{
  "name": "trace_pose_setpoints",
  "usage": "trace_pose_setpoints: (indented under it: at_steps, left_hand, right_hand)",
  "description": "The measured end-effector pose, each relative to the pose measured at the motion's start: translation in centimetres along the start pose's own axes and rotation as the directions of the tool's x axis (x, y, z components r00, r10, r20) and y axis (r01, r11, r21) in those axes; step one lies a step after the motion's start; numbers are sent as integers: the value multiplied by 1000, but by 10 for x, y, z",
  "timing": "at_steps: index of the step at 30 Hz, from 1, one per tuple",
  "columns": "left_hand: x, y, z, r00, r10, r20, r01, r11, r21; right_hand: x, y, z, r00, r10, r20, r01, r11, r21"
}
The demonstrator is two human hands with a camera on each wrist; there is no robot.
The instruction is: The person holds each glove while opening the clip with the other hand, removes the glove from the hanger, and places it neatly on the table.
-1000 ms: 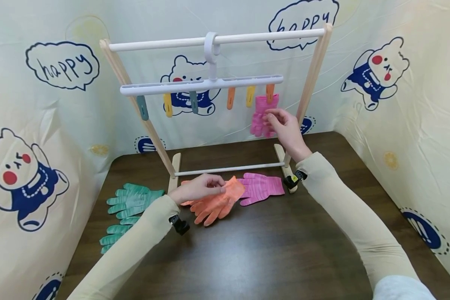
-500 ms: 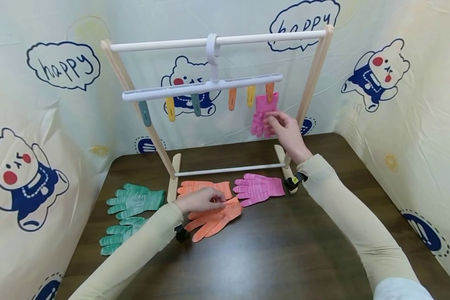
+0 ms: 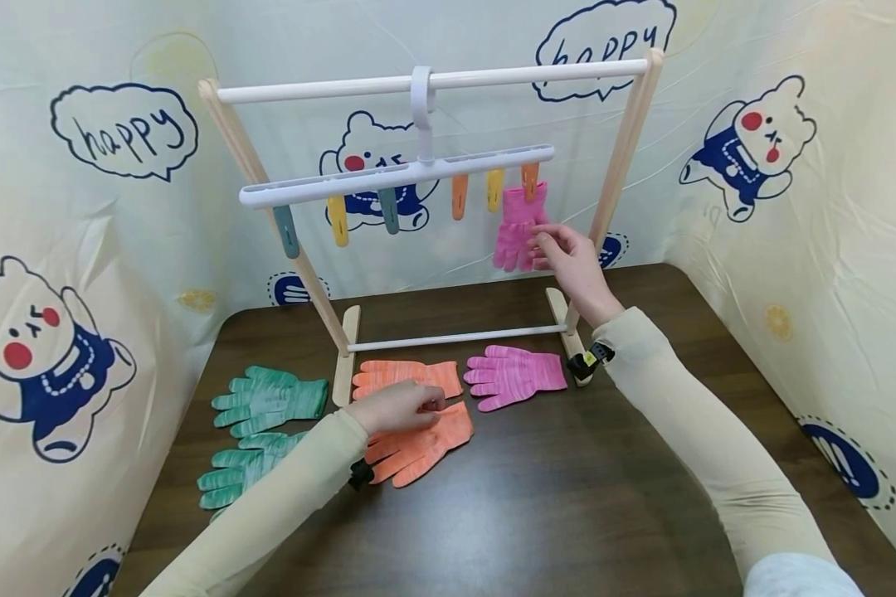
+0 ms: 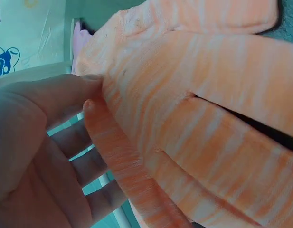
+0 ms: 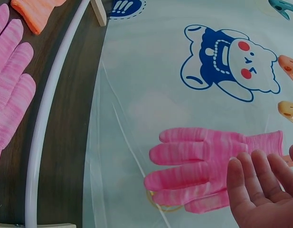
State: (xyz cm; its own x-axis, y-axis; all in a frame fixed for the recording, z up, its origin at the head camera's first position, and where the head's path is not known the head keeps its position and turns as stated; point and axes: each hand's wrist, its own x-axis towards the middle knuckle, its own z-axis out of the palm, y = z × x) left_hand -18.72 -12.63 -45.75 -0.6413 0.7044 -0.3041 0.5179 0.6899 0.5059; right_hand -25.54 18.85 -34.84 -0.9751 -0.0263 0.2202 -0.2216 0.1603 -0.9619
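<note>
My left hand (image 3: 403, 406) is over the lower of two orange gloves on the table. In the left wrist view, its thumb and forefinger pinch the edge of that orange glove (image 4: 151, 95). The second orange glove (image 3: 440, 375) lies just behind. A pink glove (image 3: 518, 224) hangs by its cuff from an orange clothespin (image 3: 530, 181) on the white hanger (image 3: 478, 160). Beside it, my right hand (image 3: 571, 265) is raised with loosely bent fingers and holds nothing. In the right wrist view the fingertips overlap the hanging pink glove (image 5: 203, 166).
Another pink glove (image 3: 518, 375) lies on the dark table (image 3: 567, 497). Two green gloves (image 3: 272, 398) are at the left, one partly behind the left sleeve. The hanger hooks over the rack's top rod (image 3: 538, 75). Several bare clothespins, such as a yellow clothespin (image 3: 338, 220), hang along it.
The orange glove in my left hand has moved toward the front, off the other orange glove, and lies flatter. The hanger's right end has swung slightly left with the pink glove. My right hand stays near it.
</note>
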Motion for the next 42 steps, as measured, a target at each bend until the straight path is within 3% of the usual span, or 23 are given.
trace_pose_setpoints:
  at_steps: [7,18,32,38,42]
  left_hand:
    - [-2,-4,2,999,36,-20,-35,998,44]
    - [1,-5,4,997,-9,-72,17,994,109]
    - [1,-8,-1,994,6,-111,9,991,136]
    - [2,-5,-8,984,10,-180,12,992,123]
    - [3,-2,-12,965,-3,-263,27,996,86]
  right_hand:
    - [0,2,-1,1000,0,12,0,1000,-20]
    - [3,7,-2,1000,1,15,-1,1000,-26]
    - [12,5,1,1000,17,0,-17,999,-42]
    - [21,-2,0,1000,7,8,-7,998,-59]
    - [26,-7,0,1000,-1,8,1,998,-67]
